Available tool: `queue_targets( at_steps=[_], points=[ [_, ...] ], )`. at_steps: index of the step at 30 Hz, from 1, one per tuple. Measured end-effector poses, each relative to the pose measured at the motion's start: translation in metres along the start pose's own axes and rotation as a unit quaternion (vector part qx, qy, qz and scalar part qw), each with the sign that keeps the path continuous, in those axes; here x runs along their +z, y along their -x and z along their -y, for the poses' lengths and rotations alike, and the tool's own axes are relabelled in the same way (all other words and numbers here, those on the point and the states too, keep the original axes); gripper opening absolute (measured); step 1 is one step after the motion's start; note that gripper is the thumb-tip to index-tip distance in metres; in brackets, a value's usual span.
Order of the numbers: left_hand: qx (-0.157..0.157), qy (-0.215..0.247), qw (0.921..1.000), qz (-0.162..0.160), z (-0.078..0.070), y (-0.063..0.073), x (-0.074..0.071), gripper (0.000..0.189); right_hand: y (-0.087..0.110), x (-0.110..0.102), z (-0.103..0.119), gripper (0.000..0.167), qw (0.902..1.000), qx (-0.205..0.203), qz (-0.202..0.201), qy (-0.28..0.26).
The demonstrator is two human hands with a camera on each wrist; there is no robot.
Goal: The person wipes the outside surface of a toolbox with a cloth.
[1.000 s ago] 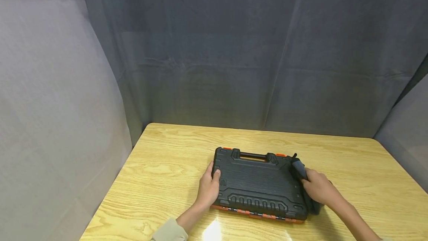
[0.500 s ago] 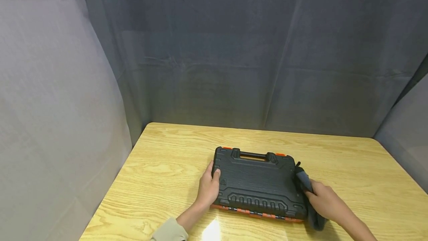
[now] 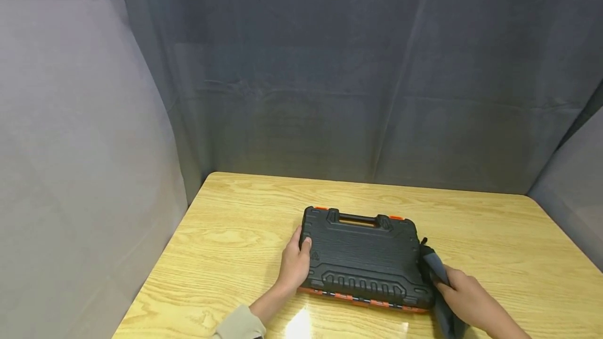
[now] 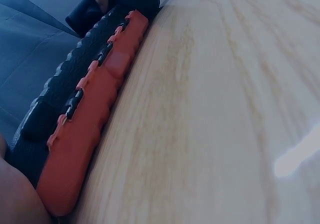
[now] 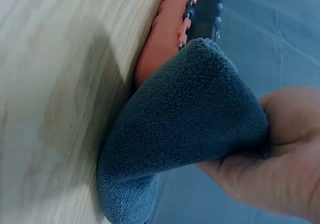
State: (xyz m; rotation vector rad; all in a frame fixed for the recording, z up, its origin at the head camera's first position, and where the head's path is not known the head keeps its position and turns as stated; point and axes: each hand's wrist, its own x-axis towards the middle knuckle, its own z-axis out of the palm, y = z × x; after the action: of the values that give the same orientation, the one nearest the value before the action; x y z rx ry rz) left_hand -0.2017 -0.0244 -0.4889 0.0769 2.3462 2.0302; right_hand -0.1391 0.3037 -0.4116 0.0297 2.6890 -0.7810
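One rectangular hard-plastic case (image 3: pixel 363 252), black on top and orange below, lies on the one pale wood-grain worktop (image 3: pixel 231 229) between the fingers of the left hand (image 3: pixel 294 266) and those of the right hand (image 3: pixel 466 297), its one black carrying handle (image 3: pixel 356 218) and two orange latches (image 3: pixel 396 217) out beyond both. The left fingers grip the case's left end, thumb on the black top, while the right fingers pinch one dark blue-grey towelling cloth (image 5: pixel 185 109), folded over, which lies just inward of them at the case's right end and droops below them.
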Motion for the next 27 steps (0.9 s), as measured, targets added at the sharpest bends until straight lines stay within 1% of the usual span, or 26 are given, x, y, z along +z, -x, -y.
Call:
queue_targets(
  at_steps=[6,11,14,16,17,19,20,22,25,27],
  points=[
    [-0.002,0.005,1.0000,-0.001,0.000,-0.001,0.000,0.056,0.005,0.001,0.000,0.050,1.0000,0.003,0.008,-0.004],
    [-0.003,-0.001,1.0000,-0.002,0.001,0.000,0.000,0.056,0.011,-0.001,0.007,0.045,0.9993,-0.014,-0.021,0.026],
    [-0.004,-0.004,1.0000,-0.002,0.002,0.001,0.001,0.055,0.015,-0.003,0.017,0.044,0.9982,-0.024,-0.041,0.037],
    [-0.003,-0.005,1.0000,-0.003,0.002,0.001,0.001,0.055,0.018,-0.003,0.025,0.044,0.9972,-0.039,-0.052,0.036],
    [-0.002,-0.005,1.0000,-0.003,0.002,0.001,0.001,0.055,0.019,-0.002,0.029,0.042,0.9963,-0.049,-0.061,0.034],
    [-0.001,-0.005,1.0000,-0.003,0.002,0.000,0.001,0.055,0.022,0.001,0.036,0.039,0.9934,-0.081,-0.076,0.028],
    [-0.001,-0.004,1.0000,-0.002,0.002,0.000,0.001,0.055,0.024,0.002,0.040,0.037,0.9910,-0.103,-0.081,0.023],
    [-0.002,-0.002,1.0000,-0.001,0.002,0.000,0.001,0.055,0.025,0.007,0.047,0.041,0.9848,-0.154,-0.078,0.019],
    [0.000,0.000,1.0000,-0.001,0.002,-0.001,0.001,0.055,0.023,0.016,0.058,0.051,0.9745,-0.219,-0.043,0.021],
    [-0.001,-0.001,1.0000,-0.003,0.002,-0.001,0.001,0.055,0.020,0.023,0.064,0.057,0.9673,-0.252,-0.004,0.027]
  ],
)
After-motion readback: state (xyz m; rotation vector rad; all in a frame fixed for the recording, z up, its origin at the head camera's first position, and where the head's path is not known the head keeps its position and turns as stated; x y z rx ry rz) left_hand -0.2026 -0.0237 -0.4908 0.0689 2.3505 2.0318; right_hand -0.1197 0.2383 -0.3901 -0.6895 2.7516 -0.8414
